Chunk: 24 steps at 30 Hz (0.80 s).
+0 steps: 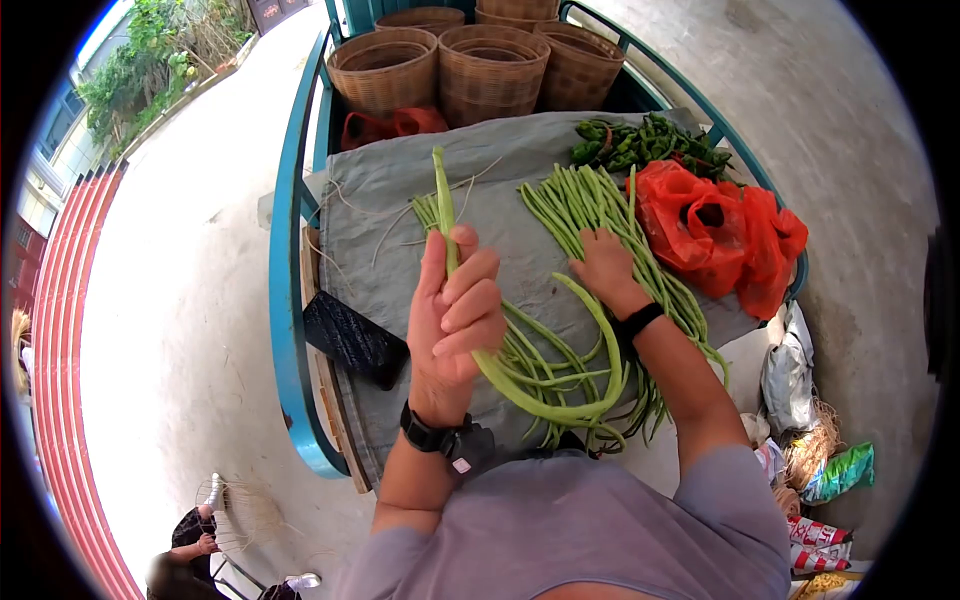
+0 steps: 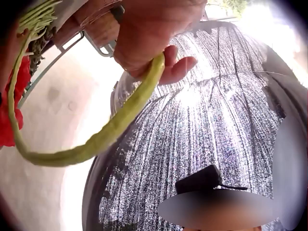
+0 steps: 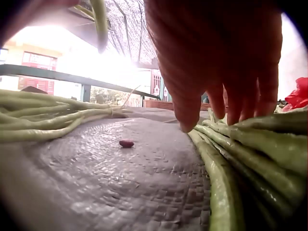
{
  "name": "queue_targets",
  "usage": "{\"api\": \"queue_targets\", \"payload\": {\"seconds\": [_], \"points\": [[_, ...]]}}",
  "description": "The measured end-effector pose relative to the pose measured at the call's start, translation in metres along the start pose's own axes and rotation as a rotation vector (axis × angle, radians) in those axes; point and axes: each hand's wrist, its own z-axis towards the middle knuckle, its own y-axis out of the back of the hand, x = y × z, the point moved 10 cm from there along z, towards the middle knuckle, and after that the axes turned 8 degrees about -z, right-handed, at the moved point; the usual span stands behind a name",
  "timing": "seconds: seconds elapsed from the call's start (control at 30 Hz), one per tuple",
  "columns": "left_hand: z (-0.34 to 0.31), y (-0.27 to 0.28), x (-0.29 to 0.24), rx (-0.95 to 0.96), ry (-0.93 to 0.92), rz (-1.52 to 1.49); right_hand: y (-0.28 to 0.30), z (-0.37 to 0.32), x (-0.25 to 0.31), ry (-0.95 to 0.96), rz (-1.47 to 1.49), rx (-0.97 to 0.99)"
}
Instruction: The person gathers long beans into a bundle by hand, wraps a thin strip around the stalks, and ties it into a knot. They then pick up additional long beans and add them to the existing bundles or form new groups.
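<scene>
My left hand [image 1: 458, 305], raised over the grey cloth, grips a thick pale-green long bean [image 1: 548, 405]. One end of it sticks up past the fingers, and the rest bends in a loop below the hand, as the left wrist view also shows. To the right, my right hand [image 1: 606, 268] rests on a large pile of long beans [image 1: 570, 195]. In the right wrist view its fingertips reach down onto the beans, thumb apart from the fingers. A smaller bundle of long beans [image 1: 528, 345] lies behind and below the left hand, partly hidden by it.
The grey cloth [image 1: 370, 225] covers a blue-railed cart bed. Woven baskets [image 1: 492, 75] stand at its far end. Green peppers [image 1: 650, 140] and a red plastic bag [image 1: 690, 225] lie right; a dark phone-shaped item [image 1: 355, 338] lies left. A small reddish seed [image 3: 126, 144] is on the cloth.
</scene>
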Motion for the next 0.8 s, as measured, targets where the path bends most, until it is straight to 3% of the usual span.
{"api": "queue_targets", "payload": {"seconds": [0.07,0.1,0.17,0.27,0.37,0.5,0.57,0.67,0.8], "points": [[-0.005,0.013,-0.005,-0.005,0.014,0.061,-0.003,0.002,0.002,0.032,-0.013,-0.079],[-0.008,0.039,-0.017,-0.149,-0.069,0.205,-0.004,0.002,0.004,0.05,-0.019,-0.114],[-0.028,0.109,-0.057,-0.648,-0.193,0.639,-0.002,0.003,0.004,0.073,0.002,-0.116],[-0.056,0.158,-0.096,-1.148,-0.418,0.941,0.003,0.005,0.014,0.173,-0.073,-0.201],[-0.05,0.199,-0.126,-1.067,-0.226,1.036,-0.008,0.008,0.027,0.261,-0.209,-0.312],[-0.043,0.185,-0.132,-0.885,-0.309,1.064,0.001,0.007,0.028,0.194,-0.112,-0.332],[-0.048,0.182,-0.135,-0.817,-0.309,1.014,0.023,0.0,0.024,0.1,0.061,-0.296],[-0.057,0.177,-0.137,-1.012,-0.425,1.112,0.038,-0.02,0.024,0.008,0.374,-0.253],[-0.055,0.18,-0.132,-0.954,-0.511,1.014,0.039,-0.044,0.046,-0.044,0.764,-0.2]]}}
